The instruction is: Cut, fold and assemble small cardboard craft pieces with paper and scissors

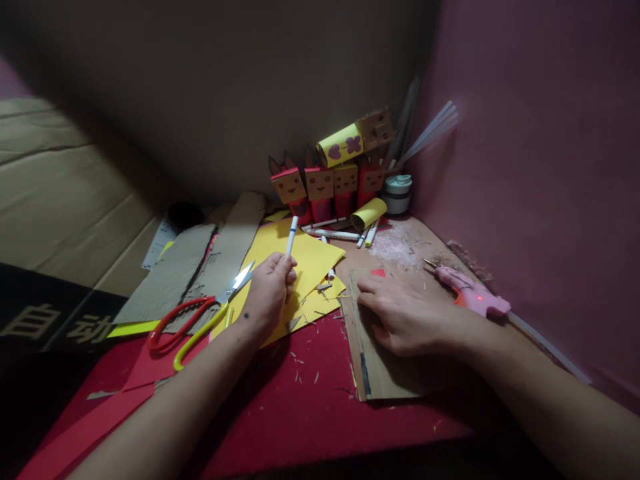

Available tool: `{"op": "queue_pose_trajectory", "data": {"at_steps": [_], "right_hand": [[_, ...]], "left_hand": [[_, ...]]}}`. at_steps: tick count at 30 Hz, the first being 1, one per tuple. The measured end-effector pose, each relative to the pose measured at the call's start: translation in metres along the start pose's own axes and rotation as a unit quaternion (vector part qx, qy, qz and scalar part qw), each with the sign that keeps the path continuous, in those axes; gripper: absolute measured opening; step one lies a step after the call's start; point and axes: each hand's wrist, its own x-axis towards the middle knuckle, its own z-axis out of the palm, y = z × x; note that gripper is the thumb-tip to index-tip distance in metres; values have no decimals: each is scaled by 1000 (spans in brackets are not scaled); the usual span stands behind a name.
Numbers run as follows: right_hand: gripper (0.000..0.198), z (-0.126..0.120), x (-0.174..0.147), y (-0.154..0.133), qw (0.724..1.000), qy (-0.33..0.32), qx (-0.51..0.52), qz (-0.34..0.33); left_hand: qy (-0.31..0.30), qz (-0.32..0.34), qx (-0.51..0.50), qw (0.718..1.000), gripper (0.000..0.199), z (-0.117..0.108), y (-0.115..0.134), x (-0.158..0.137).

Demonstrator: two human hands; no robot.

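Your closed left hand (271, 285) holds the white marker (292, 236) nearly upright above the yellow paper (317, 255), likely keeping it clear, while your half-curled right hand (397, 312) seemingly steadies the cardboard (395, 377) beneath, whether gripping anything I cannot tell.

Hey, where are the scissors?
The scissors lie in the head view's left half, just left of the left hand, blades at the edge of the yellow paper.

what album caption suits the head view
White marker in the left-hand grip, right-hand grip on cardboard, animal-faced figures lined up behind.
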Motion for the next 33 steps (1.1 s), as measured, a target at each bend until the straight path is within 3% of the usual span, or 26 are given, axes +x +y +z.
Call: {"op": "queue_pose_trajectory", "data": {"at_steps": [11, 21, 33], "right_hand": [[6, 5, 1, 3, 1000, -2, 5, -4], [6, 5, 0, 3, 1000, -16, 4, 3], [3, 4, 0, 4, 1000, -11, -10, 7]], "left_hand": [[-2, 61, -29, 998, 17, 3, -1, 7], [-70, 60, -62, 994, 5, -1, -7, 16], [-57, 54, -78, 994, 15, 4, -10, 10]]}}
